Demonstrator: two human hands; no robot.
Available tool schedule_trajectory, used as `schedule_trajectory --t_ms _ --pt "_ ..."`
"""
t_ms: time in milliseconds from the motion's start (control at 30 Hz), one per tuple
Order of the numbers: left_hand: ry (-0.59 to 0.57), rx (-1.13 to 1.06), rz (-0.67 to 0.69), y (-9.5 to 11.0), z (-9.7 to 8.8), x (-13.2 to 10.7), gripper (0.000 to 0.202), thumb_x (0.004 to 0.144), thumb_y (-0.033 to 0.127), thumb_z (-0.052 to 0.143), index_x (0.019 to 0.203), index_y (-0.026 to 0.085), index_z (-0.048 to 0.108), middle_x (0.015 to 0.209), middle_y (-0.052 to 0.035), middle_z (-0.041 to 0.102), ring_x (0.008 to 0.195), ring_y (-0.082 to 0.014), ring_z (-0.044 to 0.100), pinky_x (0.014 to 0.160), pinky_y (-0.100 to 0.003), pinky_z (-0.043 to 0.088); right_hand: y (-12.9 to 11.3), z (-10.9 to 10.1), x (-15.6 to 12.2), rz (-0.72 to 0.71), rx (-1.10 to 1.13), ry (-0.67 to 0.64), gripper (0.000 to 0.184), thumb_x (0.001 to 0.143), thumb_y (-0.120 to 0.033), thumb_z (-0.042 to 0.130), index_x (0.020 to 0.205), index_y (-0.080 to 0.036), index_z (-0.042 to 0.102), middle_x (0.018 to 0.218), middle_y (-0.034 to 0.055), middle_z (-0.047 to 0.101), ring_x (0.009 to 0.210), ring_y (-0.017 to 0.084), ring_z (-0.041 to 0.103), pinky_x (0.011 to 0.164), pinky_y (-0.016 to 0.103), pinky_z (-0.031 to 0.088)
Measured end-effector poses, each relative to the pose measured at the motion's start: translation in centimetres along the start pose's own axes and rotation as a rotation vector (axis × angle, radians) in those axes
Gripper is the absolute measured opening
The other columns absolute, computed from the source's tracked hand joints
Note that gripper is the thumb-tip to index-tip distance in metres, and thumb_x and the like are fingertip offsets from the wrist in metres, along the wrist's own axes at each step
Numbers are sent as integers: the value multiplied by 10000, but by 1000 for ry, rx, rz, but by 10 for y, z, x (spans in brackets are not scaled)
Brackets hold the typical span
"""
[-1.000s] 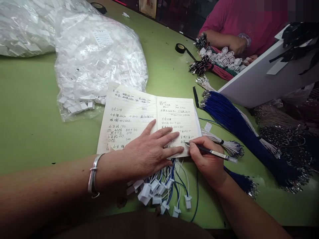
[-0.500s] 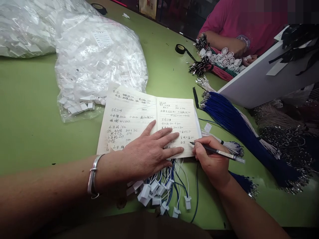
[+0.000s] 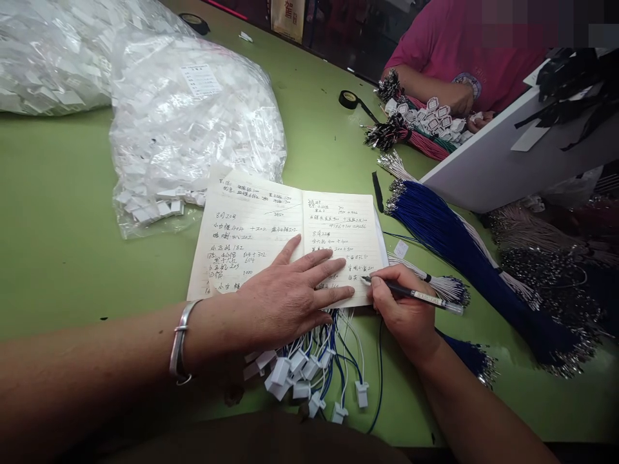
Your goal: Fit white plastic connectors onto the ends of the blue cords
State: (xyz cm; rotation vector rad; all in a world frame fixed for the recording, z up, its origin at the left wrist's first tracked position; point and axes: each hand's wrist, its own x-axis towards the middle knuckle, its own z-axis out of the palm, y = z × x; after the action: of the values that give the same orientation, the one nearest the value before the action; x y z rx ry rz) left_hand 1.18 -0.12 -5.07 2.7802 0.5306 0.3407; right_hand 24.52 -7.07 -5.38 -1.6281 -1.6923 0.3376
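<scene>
An open notebook (image 3: 251, 206) with handwritten lines and numbers lies in front of me on the green table. Flat across its lower middle rests my left hand (image 3: 294, 293), fingers spread, covering part of both pages. My right hand (image 3: 406, 306) grips a black pen (image 3: 420, 295) at the right page's edge, its tip at the paper beside the last written characters. From under the notebook's lower edge come blue and white wires ending in white plastic connectors (image 3: 300, 370); their upper part is hidden by the notebook and my left hand.
Clear bags of white connectors (image 3: 198, 122) stand at the upper left. Long blue wire bundles (image 3: 474, 258) lie to the right, below a white panel (image 3: 488, 142). Black tape (image 3: 348, 98) lies farther back. A person in a pink shirt (image 3: 420, 45) handles wire bundles across the table (image 3: 58, 270).
My right hand and the pen have shifted slightly left on the right page, with a little more ink at the tip. My left hand stays in place.
</scene>
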Motion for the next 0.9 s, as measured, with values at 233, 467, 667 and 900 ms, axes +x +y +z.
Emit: schedule_trajectory --t_ms 233,467,667,900 --pt "-3 1 -2 0 0 -1 444 981 425 497 1420 357 495 1541 -72 423 1418 -320 369 1169 -664 128 -4 0 2 -65 -61 4 73 855 -212 601 783 -210 614 550 -55 583 473 113 532 527 260 447" --pt "13 -7 -5 1 -1 0 439 969 418 526 1404 351 520 1527 -68 443 1410 -311 385 1183 -642 113 -4 0 4 -89 -78 15 70 847 -199 609 779 -209 615 549 -61 592 467 107 537 520 247 447" --pt "-2 -11 -8 1 -2 0 443 969 413 527 1408 346 517 1537 -73 430 1416 -316 376 1182 -646 108 -5 0 4 -65 -60 -8 88 849 -199 608 761 -210 615 548 -57 600 457 104 532 506 243 444" --pt "18 -16 -7 0 0 0 446 967 427 527 1407 354 516 1534 -68 435 1411 -311 383 1186 -638 106 -7 0 5 -40 -75 -2 102 852 -222 600 750 -216 608 524 -60 581 441 110 514 500 254 439"
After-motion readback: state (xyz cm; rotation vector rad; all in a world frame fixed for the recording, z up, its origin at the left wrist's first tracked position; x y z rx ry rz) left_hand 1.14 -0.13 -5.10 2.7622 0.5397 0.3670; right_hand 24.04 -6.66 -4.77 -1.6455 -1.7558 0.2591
